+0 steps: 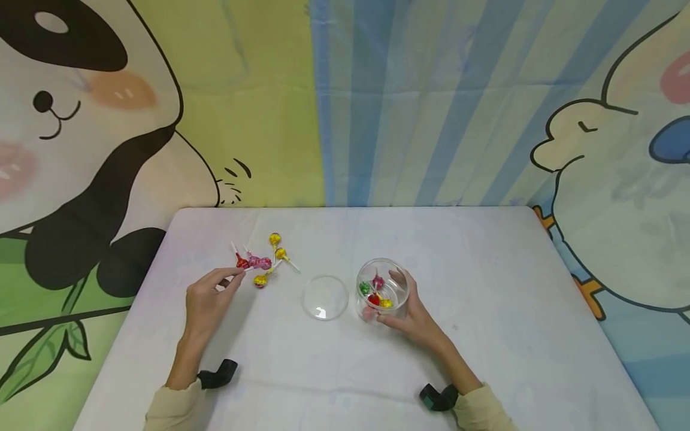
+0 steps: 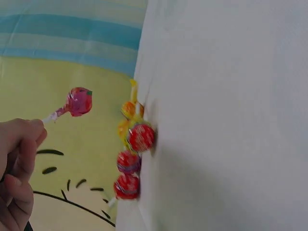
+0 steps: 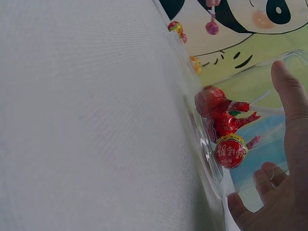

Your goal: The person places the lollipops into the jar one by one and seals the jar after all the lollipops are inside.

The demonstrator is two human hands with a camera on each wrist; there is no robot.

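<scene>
Between thumb and fingertips my left hand [image 1: 211, 297] pinches the white stick of a pink lollipop [image 2: 79, 101], held up above the table. Close by lie several loose lollipops, among them a red one [image 1: 242, 261] and yellow ones [image 1: 260, 281]. My right hand [image 1: 412, 314] grips the side of a clear round jar [image 1: 381, 261], its fingers partly hidden behind the wall. Inside the jar are several lollipops, with red, green, yellow and pink wrappers; the red one [image 2: 141, 137] in the left wrist view lies on the table.
A clear round lid [image 1: 325, 297] lies flat on the white table [image 1: 512, 269], between the loose lollipops and the jar. A cartoon-printed cloth [image 1: 269, 120] hangs behind the table. Black wrist mounts [image 1: 218, 374] sit on both forearms.
</scene>
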